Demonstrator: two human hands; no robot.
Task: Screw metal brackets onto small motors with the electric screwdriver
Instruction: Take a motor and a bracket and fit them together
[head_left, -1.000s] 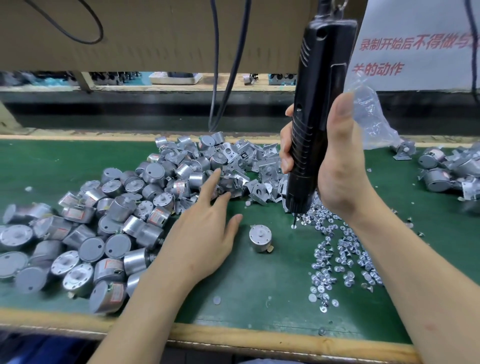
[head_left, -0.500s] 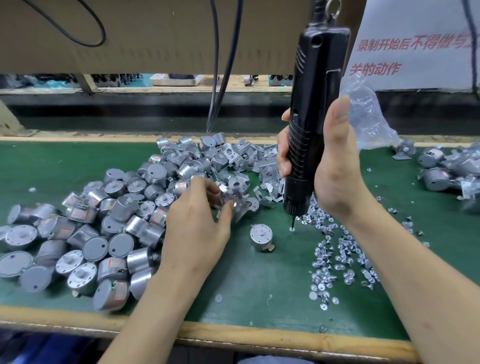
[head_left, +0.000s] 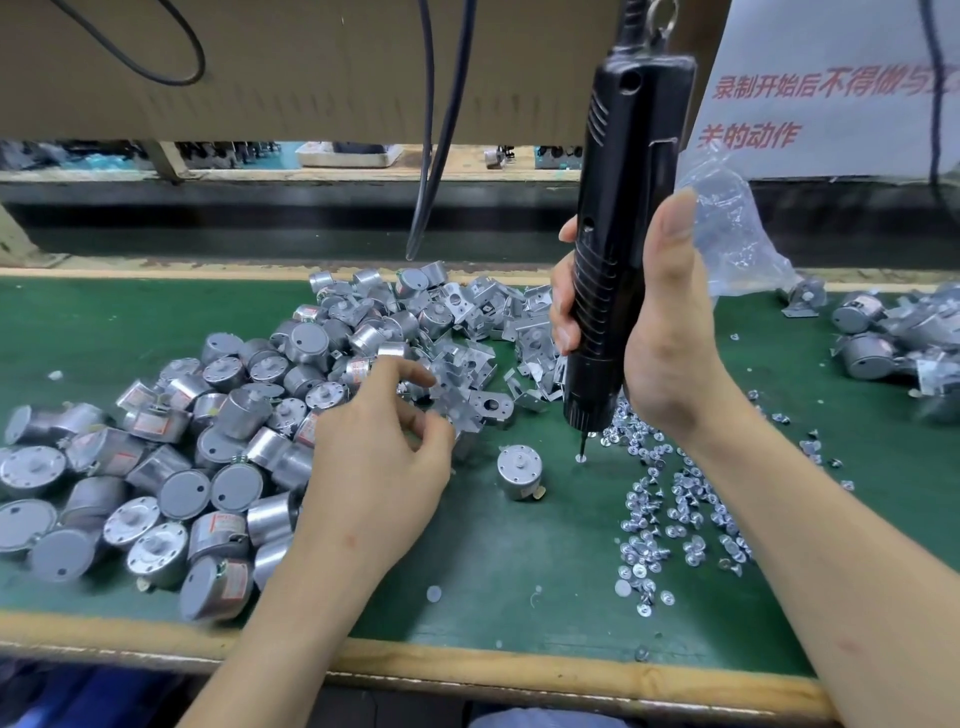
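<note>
My right hand (head_left: 670, 338) grips the black electric screwdriver (head_left: 623, 218) upright, its bit resting on a single screw (head_left: 581, 458) on the green mat. One small silver motor (head_left: 519, 470) stands alone just left of the bit. My left hand (head_left: 379, 462) is at the near edge of the pile of metal brackets (head_left: 498, 322), fingers curled, thumb and fingertips pinching a bracket (head_left: 470, 410). A large heap of motors (head_left: 156, 467) lies under and to the left of that hand.
Loose screws (head_left: 675, 504) are scattered right of the lone motor. Motors with brackets (head_left: 883, 332) lie at the far right, beside a clear plastic bag (head_left: 727, 234). Black cables (head_left: 436, 130) hang above the piles. The wooden bench edge (head_left: 467, 670) runs along the front.
My left hand went from reaching flat over the pile to curling its fingers round a bracket and drawing back slightly. The screwdriver stayed almost in place.
</note>
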